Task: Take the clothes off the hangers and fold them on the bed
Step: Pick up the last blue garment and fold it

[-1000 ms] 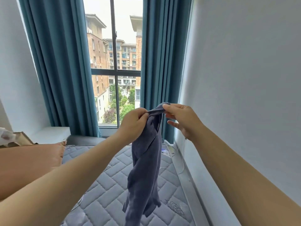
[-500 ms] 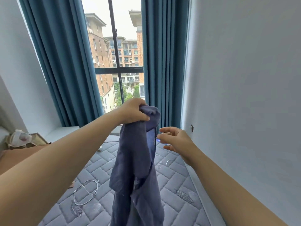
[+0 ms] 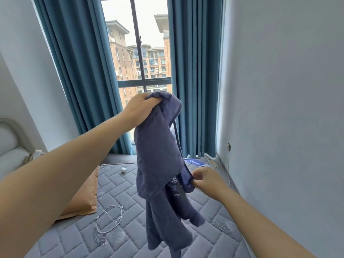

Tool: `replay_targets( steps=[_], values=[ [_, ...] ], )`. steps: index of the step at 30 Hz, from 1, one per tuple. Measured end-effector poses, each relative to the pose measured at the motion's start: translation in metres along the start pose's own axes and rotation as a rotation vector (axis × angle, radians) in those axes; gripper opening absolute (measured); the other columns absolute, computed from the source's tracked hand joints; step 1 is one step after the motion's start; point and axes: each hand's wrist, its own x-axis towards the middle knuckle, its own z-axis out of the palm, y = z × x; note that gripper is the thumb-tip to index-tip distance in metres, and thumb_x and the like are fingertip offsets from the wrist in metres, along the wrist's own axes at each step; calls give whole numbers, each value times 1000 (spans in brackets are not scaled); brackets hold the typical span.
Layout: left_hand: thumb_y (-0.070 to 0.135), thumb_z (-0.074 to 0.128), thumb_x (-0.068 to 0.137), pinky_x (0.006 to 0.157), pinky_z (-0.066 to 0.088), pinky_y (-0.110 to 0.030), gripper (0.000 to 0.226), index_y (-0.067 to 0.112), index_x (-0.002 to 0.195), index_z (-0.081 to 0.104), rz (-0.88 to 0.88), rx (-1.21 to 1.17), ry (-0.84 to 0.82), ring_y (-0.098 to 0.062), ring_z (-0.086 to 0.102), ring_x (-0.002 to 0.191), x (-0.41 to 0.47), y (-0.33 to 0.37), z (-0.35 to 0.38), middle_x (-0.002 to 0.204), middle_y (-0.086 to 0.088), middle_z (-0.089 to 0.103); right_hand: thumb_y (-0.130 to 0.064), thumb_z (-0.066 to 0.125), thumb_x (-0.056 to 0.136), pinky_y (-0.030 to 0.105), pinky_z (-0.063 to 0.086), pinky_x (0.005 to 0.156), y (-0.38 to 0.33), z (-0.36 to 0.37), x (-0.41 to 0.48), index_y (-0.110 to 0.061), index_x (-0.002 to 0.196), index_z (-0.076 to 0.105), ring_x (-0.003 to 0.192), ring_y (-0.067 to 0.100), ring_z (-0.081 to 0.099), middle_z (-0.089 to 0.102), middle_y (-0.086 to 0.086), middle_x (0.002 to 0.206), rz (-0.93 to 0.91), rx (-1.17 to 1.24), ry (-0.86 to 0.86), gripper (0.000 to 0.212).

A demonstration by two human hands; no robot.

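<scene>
Head view: left hand (image 3: 141, 107) grips blue garment (image 3: 158, 155) bunched, centre frame; right hand (image 3: 204, 178) pinches lower edge. Best spread it flat over bed (image 3: 121, 187) before folding.

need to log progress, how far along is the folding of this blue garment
Done: the blue garment shows no hanger in it. In hand: the left hand grips its upper end, the right hand pinches a lower edge, over the mattress. Left: folding it; no folded clothes show on the mattress.
</scene>
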Motion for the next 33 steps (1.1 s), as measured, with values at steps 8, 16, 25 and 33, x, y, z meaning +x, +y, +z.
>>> replay_targets(
  steps=[8,16,25,33],
  values=[
    [33,47,95,67,41,-22,24,27,82,67,-158,-1,118,-9,58,82,0,-44,-10,86,6,65,-13,43,93,40,59,61,36,-32,6,-11,91,55,72,21,59,58,5,86,281,413,334,12],
    [22,42,93,59,33,-31,29,4,80,61,-283,145,199,-20,45,69,-23,-78,11,74,-8,52,-28,63,92,23,53,48,44,-84,-8,-12,65,46,56,9,47,42,-3,59,96,394,315,36],
    [11,43,86,64,37,-34,25,-3,79,63,-320,264,193,-22,48,66,-75,-97,23,69,-12,58,3,66,74,25,44,52,63,-139,-45,-20,59,62,54,14,51,54,-5,53,36,39,39,28],
    [10,50,83,64,43,-34,28,15,59,64,-398,356,213,-26,55,69,-144,-88,36,62,-4,62,-17,52,86,23,28,48,71,-137,-91,-18,55,51,61,24,52,54,-1,61,207,-474,379,30]
  ],
)
